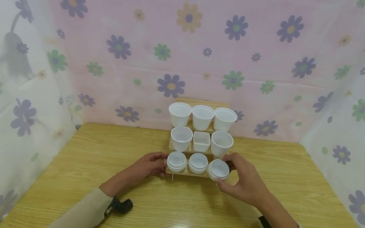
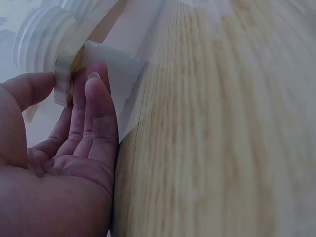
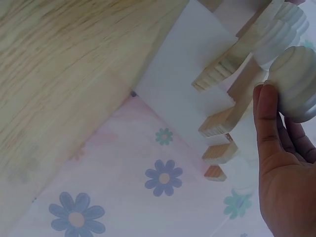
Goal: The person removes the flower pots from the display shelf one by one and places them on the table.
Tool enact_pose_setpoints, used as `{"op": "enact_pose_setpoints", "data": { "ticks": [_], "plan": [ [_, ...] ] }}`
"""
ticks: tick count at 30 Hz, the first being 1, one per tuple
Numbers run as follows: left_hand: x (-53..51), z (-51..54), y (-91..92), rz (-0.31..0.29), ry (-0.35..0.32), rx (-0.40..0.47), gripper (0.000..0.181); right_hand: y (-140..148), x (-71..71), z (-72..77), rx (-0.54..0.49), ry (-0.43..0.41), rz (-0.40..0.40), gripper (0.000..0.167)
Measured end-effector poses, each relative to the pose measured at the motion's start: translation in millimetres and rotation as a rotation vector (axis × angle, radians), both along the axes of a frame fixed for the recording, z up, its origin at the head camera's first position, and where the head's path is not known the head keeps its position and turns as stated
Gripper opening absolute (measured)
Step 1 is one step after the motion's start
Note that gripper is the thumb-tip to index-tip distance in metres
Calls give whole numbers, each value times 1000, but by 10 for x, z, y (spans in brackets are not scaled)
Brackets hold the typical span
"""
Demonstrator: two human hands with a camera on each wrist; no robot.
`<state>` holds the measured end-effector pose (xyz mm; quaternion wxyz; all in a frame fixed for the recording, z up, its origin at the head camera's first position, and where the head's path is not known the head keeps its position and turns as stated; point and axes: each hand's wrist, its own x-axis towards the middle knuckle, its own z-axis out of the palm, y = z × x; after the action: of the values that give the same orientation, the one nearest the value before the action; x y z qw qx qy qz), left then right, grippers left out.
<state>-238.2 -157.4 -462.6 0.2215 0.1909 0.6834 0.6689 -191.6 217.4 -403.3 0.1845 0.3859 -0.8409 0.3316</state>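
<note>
A small stepped wooden stand [image 1: 193,173] with white sides [image 3: 182,59] bears rows of white plastic cups and pots. My left hand [image 1: 151,165] grips the left end of its lowest board [image 2: 63,74], thumb at the board's end and fingers beneath. In my right hand [image 1: 245,180] is a round, ribbed white pot [image 1: 219,169], pinched between thumb and fingers at the right of the lowest row. The right wrist view shows this pot [image 3: 296,84] held off the board. Two similar pots, a left one [image 1: 176,161] and a middle one [image 1: 198,163], sit on that board.
Tapered white cups [image 1: 202,116] fill the top row. The middle row has a square cup [image 1: 201,142] between two round ones. A flower-printed cloth [image 1: 207,65] hangs behind the wood-grain table [image 1: 117,140] and along both sides.
</note>
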Motion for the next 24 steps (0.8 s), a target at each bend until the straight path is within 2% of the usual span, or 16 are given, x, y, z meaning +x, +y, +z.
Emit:
{"op": "enact_pose_setpoints", "data": {
  "ticks": [6, 13, 24],
  "plan": [
    [5, -22, -18, -6, 5, -5, 40, -47, 54, 32, 3, -1, 11, 60],
    [-35, -23, 4, -18, 30, 4, 41, -53, 57, 65, -7, 23, 31, 58],
    [-17, -51, -22, -4, 6, 3, 42, -148, 126, 40, -15, -18, 58, 58]
  ]
}}
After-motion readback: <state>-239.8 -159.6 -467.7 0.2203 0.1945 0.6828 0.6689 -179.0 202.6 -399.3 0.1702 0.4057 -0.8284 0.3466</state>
